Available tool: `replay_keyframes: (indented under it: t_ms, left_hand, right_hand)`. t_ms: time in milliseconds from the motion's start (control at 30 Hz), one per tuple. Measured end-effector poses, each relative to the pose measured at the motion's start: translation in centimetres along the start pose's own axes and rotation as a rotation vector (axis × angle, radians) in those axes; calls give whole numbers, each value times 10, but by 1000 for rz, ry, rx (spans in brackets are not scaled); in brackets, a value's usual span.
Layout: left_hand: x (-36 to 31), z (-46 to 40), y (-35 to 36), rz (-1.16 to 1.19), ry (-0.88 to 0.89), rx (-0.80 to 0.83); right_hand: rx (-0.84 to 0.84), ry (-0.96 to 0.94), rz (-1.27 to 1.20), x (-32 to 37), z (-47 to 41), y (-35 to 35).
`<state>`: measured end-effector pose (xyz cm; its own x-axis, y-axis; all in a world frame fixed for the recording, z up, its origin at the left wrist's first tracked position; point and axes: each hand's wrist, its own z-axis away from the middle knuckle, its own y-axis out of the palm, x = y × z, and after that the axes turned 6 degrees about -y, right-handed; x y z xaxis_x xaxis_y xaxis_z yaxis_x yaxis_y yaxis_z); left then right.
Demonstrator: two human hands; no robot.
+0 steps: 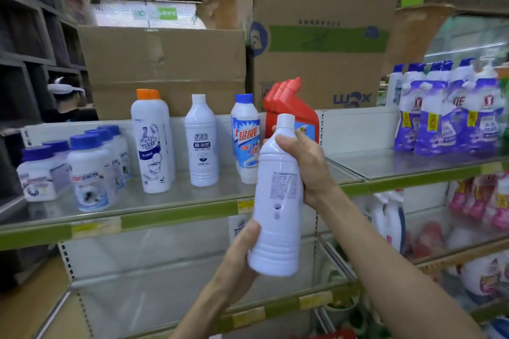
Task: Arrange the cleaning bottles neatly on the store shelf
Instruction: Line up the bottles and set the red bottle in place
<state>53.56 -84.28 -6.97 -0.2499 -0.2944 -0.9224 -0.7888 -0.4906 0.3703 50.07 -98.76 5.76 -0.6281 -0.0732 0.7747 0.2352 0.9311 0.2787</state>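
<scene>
I hold a white bottle with a white cap (276, 201) upright in front of the shelf, its back label facing me. My right hand (308, 162) grips its upper body and shoulder. My left hand (239, 253) cups its lower left side. On the top shelf (176, 215) behind it stand a matching white bottle (201, 143), an orange-capped bottle (153, 143), a blue-capped bottle (246, 140) and red angled-neck bottles (289, 107). Blue-lidded white jars (88, 170) cluster at the left.
Cardboard boxes (168, 69) stand behind the shelf's back panel. Purple refill pouches (446, 110) fill the right shelf section. Spray bottles and pink packs sit on lower right shelves (429, 228). A person with a white visor (66, 99) is behind the shelf at far left.
</scene>
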Motion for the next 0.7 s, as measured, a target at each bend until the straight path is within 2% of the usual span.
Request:
replay_keyframes:
  t_ms: [100,167,200,267,367,500,600,700]
  left_hand:
    - [-4,0,-1,-170,132,-205]
    - [-8,1,-2,-227,172,-309]
    - [-12,4,-2,-175,184,-328]
    - [-22,13,-1,-23,131,-242]
    - [-31,29,-4,238,-40,-72]
    - [-33,39,-9,386,-106,51]
    - [-34,41,-16,447,-143,74]
    - [-37,43,-23,404,-150,134]
  right_hand:
    - [-221,-148,402,4,-1,18]
    - [-293,-198,552,3,1,34]
    - [-298,-204,577,3,2,40]
    - [-243,-165,512,3,0,44]
    - [-59,9,198,5,-3,44]
    - [90,192,-104,-1,4,59]
    - [131,199,-155,1,7,70]
    - [143,163,-127,4,7,77]
